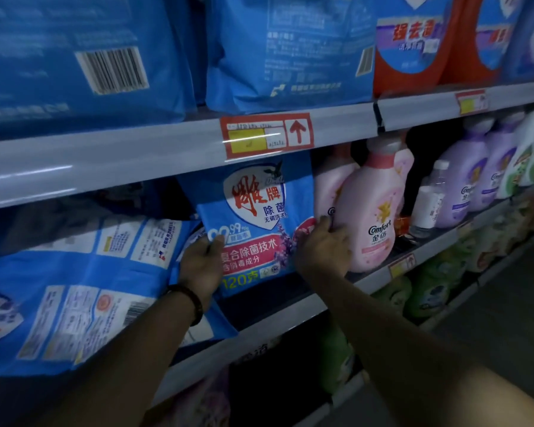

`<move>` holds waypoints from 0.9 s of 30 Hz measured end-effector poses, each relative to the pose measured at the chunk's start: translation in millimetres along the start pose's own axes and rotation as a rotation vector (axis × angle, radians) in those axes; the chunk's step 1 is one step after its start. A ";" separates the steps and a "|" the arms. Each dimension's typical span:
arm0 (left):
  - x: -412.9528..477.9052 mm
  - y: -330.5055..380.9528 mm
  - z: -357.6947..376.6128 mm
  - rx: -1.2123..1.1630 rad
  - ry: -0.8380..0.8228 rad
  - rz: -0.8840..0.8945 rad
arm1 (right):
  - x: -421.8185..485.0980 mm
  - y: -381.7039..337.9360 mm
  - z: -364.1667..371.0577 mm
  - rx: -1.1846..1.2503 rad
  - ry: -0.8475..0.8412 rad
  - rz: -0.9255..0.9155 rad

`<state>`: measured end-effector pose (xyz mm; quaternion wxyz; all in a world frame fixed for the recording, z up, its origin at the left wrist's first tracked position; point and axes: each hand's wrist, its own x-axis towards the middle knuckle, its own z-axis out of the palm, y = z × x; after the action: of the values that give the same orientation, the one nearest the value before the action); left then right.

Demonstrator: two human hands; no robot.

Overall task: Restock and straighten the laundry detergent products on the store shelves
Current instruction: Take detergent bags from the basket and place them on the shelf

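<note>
A blue detergent powder bag (253, 217) with a white shield logo and red characters stands upright on the middle shelf (293, 306). My left hand (201, 266) grips its left edge, with a dark bead bracelet on the wrist. My right hand (322, 251) holds its right edge, fingers between the bag and a pink Comfort softener bottle (373, 211). Larger blue detergent bags (74, 291) lie on their sides to the left on the same shelf, partly in front of the upright bag's lower left corner.
The upper shelf rail (167, 155) carries a red price tag (267, 135), with big blue bags (287, 47) and red bags (413, 41) above it. Purple softener bottles (466, 183) stand at right, and green bottles (426, 291) fill the shelf below. An aisle floor runs at far right.
</note>
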<state>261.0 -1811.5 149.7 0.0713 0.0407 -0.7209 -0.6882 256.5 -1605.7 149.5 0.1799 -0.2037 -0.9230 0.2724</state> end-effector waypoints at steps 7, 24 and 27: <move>2.4 -9.8 -1.1 -0.021 0.067 0.033 | -63.9 -11.2 4.0 0.530 -0.170 0.066; -40.8 35.2 -5.0 0.235 -0.043 -0.028 | -77.4 -7.4 5.8 0.786 -0.522 -0.112; -81.6 40.2 -38.8 0.240 -0.050 0.015 | -111.5 -21.7 3.7 0.734 -0.504 -0.114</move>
<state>349.3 -1834.9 187.7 0.0530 0.0266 -0.7998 -0.5974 343.9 -1676.8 134.4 0.0244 -0.0024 -0.7900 0.6127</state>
